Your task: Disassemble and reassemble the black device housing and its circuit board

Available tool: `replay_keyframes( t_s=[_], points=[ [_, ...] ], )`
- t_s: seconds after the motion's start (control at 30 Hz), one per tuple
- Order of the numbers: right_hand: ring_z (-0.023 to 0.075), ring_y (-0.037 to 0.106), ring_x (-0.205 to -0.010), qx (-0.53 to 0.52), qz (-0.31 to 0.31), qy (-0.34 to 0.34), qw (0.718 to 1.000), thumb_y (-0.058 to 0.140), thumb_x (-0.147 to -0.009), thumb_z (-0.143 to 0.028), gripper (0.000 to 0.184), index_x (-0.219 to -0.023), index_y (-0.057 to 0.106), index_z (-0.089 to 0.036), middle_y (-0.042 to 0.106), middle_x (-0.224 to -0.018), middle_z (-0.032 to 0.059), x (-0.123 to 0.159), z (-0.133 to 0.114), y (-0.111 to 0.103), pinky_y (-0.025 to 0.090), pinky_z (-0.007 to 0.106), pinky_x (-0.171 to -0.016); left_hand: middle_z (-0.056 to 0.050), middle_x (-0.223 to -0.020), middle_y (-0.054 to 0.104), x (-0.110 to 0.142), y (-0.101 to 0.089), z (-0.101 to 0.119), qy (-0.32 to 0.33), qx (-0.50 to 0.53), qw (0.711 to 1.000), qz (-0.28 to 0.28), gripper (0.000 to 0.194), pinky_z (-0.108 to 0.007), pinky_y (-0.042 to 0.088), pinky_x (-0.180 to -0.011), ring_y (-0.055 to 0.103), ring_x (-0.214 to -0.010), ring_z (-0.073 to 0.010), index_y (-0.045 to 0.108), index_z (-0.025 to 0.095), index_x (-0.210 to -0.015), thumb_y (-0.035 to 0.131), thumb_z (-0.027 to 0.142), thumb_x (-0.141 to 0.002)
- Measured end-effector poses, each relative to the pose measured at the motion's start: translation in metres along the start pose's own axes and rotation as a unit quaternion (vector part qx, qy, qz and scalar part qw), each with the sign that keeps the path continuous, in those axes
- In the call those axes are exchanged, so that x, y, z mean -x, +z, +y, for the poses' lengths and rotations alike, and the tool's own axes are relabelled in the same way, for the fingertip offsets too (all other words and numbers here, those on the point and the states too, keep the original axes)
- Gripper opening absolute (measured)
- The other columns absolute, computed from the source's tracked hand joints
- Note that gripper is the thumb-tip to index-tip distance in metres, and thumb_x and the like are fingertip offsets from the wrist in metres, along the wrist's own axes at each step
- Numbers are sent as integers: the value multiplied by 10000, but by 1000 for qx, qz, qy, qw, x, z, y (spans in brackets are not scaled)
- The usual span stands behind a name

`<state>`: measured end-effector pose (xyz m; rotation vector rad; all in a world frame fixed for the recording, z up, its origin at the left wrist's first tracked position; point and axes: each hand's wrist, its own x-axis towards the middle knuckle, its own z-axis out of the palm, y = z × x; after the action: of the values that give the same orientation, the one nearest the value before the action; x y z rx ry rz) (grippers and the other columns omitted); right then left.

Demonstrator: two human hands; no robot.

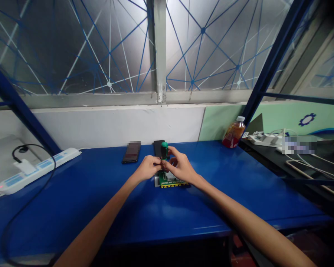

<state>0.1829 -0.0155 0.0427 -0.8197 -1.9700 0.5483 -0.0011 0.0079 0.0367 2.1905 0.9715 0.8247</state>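
Note:
A screwdriver (164,150) with a green and black handle stands upright over a green circuit board (171,181) that has a yellow and black striped front edge. My right hand (180,167) curls about the screwdriver from the right, its index finger at the handle and its thumb lower down. From the left, my left hand (147,167) is closed, with its fingertips pinched together beside the tool just above the board. What those fingertips grip is hidden, and so is the screwdriver's tip. Both hands cover the far part of the board.
Behind the hands lies a dark flat object (158,147). A phone (131,152) rests to its left on the blue table (100,193). At the left edge is a power strip (41,171) with a black cable (30,202). A drink bottle (234,132) stands back right.

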Motion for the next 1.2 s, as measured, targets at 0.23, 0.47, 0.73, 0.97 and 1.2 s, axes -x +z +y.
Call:
replay_keyframes(
  t_s=[0.23,0.47,0.73,0.97,1.2],
  points=[
    [101,588,-570,6,12,6,1000,576,-858,-283,400,-1229,449,-202,633,-950,51,0,0,2,476,232,-493,-35,-718,707,1,-1,1,17,24,1000,-3,229,-232,437,-656,633,-701,-172,756,123,-704,542,164,-774],
    [126,555,-569,51,24,22,998,607,-853,-386,223,-787,509,-197,580,-665,0,-1,-5,1,429,227,-484,-45,-742,722,1,-1,2,9,0,1000,-16,254,-252,451,-673,645,-715,-190,769,115,-757,517,146,-754],
    [141,607,-616,33,18,5,999,557,-876,-304,191,-1005,589,-166,655,-767,35,0,-2,0,466,244,-530,-38,-737,719,1,0,2,-11,7,1000,-10,245,-246,453,-662,640,-719,-195,762,109,-763,545,219,-793],
    [133,607,-599,15,22,8,1000,562,-871,-274,243,-1087,579,-164,669,-791,38,0,-4,-1,485,249,-544,-28,-691,705,1,1,0,-31,15,999,-17,255,-232,433,-603,617,-651,-174,762,111,-763,530,214,-788],
    [130,599,-590,30,19,19,999,577,-869,-308,169,-963,591,-168,655,-740,30,-2,-5,-2,474,239,-534,-29,-683,699,2,1,0,-28,10,999,-21,255,-225,408,-573,604,-632,-165,753,108,-745,529,219,-792]
  ],
)
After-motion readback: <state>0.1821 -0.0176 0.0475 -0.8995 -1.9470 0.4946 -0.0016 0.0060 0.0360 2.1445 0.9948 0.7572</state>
